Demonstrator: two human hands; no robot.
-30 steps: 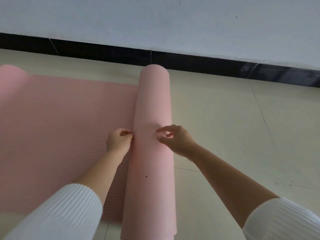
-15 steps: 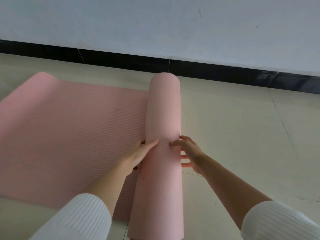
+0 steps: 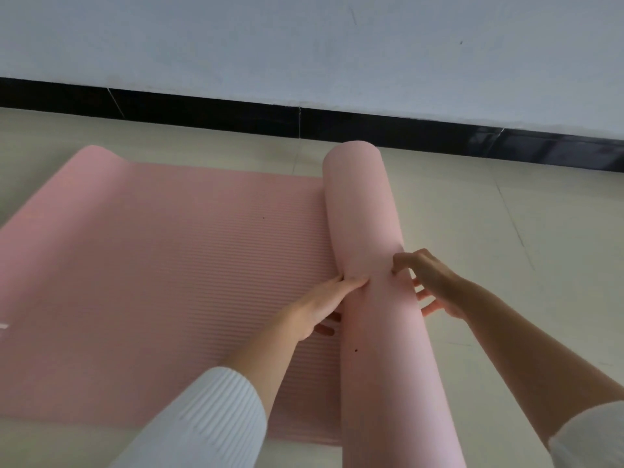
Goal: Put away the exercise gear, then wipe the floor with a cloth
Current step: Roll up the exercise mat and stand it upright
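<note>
A pink ribbed exercise mat [image 3: 162,265] lies partly unrolled on the floor, its flat part stretching to the left. Its rolled part [image 3: 368,224] forms a thick cylinder running from the wall side toward me. My left hand [image 3: 326,304] presses against the roll's left side at the seam with the flat part, thumb on top and fingers tucked under. My right hand [image 3: 429,282] holds the roll's right side, thumb on top and fingers spread beneath. No cloth is in view.
A pale tiled floor [image 3: 506,231] spreads to the right of the roll. A white wall [image 3: 304,45] with a black skirting board [image 3: 236,113] runs across the back, close behind the roll's far end.
Both hands have gone from pinching the top of the roll to clasping its sides. More of the flat mat shows at the left, as the view shifted.
</note>
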